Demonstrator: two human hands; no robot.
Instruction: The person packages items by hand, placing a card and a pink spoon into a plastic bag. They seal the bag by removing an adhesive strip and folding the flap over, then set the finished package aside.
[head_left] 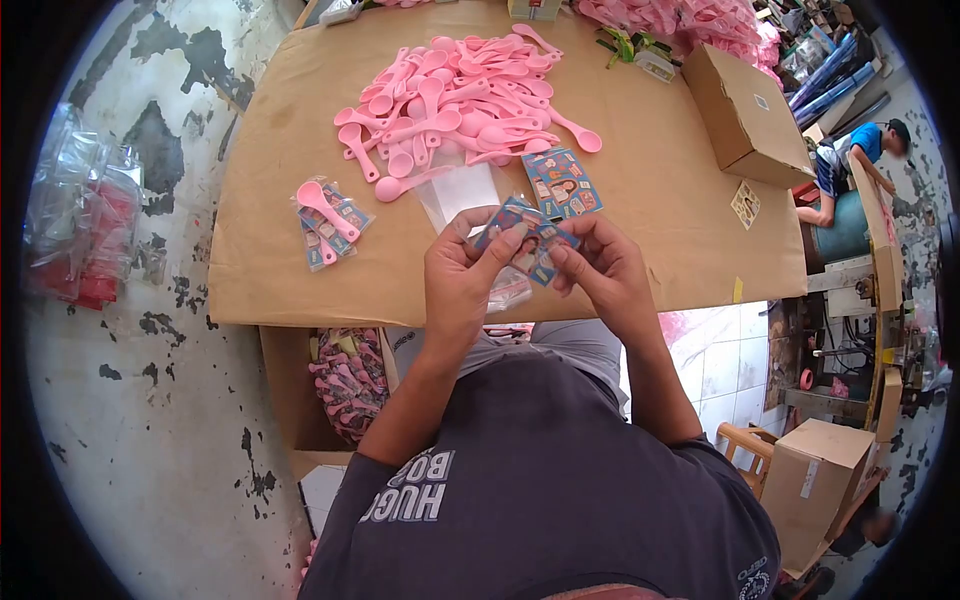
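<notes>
My left hand (466, 262) and my right hand (603, 268) meet over the near edge of the table. Both pinch a small blue printed card (535, 262) between thumb and fingers; a clear plastic film seems to lie over it. Just beyond the hands is a stack of similar blue cards (563, 184). Clear plastic bags (462, 193) lie beside that stack, partly hidden by my left hand. Farther back spreads a big heap of pink spoons (455, 97). To the left rest bagged blue cards with pink spoons (329, 222).
A brown cardboard box (745, 120) stands at the table's right. Pink bags (690, 25) fill the far right corner. Under the table, an open carton holds packed pink spoons (350, 385). Another person (850, 160) sits off to the right. More boxes (815, 485) stand at lower right.
</notes>
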